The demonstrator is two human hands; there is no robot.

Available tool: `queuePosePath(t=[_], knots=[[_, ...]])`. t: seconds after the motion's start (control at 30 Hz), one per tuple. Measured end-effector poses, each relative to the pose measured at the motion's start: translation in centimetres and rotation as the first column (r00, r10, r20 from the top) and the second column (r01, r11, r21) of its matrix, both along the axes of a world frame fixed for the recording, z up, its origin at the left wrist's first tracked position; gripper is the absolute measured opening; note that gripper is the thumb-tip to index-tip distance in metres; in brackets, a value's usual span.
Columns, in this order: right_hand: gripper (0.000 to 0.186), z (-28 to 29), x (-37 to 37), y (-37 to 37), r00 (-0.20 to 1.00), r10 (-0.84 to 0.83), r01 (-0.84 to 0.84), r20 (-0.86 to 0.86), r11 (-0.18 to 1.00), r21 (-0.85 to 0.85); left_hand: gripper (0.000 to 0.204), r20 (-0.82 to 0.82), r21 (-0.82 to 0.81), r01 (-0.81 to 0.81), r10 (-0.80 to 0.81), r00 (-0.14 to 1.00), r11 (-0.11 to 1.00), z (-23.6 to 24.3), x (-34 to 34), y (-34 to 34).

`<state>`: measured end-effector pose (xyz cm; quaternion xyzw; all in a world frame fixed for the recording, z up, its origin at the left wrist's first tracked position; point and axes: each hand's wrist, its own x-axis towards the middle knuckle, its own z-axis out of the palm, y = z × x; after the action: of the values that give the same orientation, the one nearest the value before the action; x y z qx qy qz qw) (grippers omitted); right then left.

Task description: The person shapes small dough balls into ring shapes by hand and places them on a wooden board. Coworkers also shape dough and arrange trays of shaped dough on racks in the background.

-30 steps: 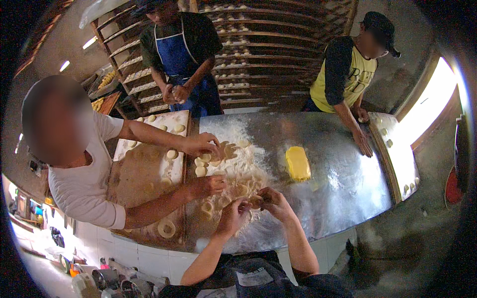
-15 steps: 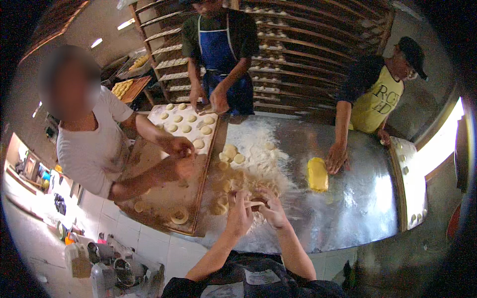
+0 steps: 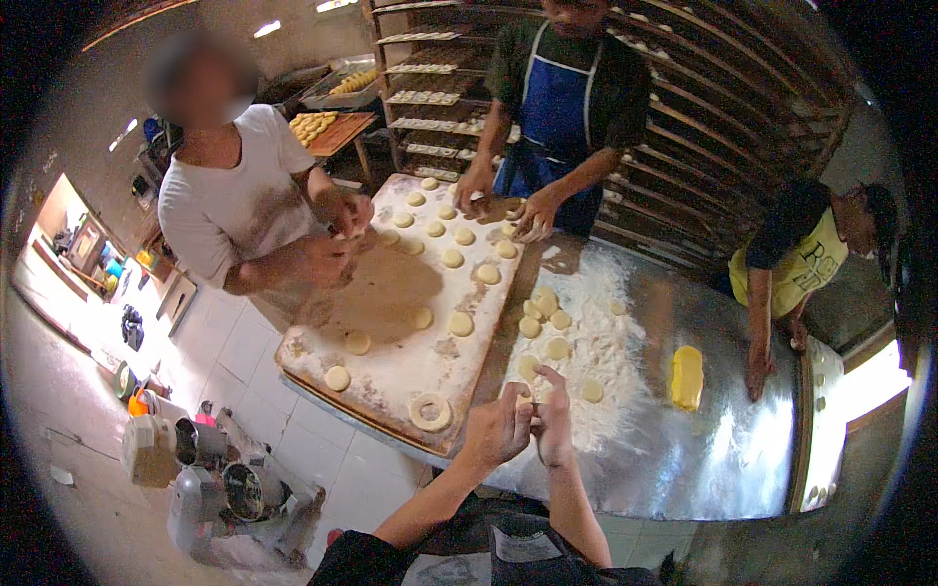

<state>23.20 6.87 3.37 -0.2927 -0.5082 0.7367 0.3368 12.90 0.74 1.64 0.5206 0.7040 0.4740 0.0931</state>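
My left hand (image 3: 496, 427) and my right hand (image 3: 555, 422) meet above the near edge of the table, fingers bent in toward each other. Pinched between their fingertips is a small piece of pale dough (image 3: 526, 398), mostly hidden by the fingers. Just beyond lie flat dough rounds (image 3: 558, 349) and a small cluster of dough pieces (image 3: 543, 299) on scattered flour (image 3: 606, 337). Left of my hands, a dough ring (image 3: 430, 412) rests at the near corner of a floured board (image 3: 386, 391), with several dough rounds (image 3: 460, 323) farther up.
A yellow block (image 3: 686, 378) sits on the metal table (image 3: 645, 459). Co-workers stand at left (image 3: 239, 176), across (image 3: 562, 98) and far right (image 3: 801, 259). Racks of trays (image 3: 723, 117) fill the back. Machines (image 3: 249, 493) stand on the floor at lower left.
The view has swung left, showing more of the board. My hands stay together around the dough piece. The far-right co-worker's hand is now farther from the yellow block.
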Motion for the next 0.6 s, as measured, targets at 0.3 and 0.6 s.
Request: queuePosePath(t=[0.3, 0.6], knots=[[0.085, -0.9, -7.0, -2.2, 0.999, -0.046, 0.032, 0.025, 0.915, 0.403, 0.022, 0.214, 0.066, 0.098, -0.11, 0.971, 0.993, 0.2, -6.9, -2.6], [0.079, -3.0, -10.8, -2.9, 0.993, -0.088, 0.086, -0.073, 0.996, -0.019, 0.026, 0.262, -0.011, 0.171, -0.163, 0.951, 0.985, 0.4, -12.1, -3.0]])
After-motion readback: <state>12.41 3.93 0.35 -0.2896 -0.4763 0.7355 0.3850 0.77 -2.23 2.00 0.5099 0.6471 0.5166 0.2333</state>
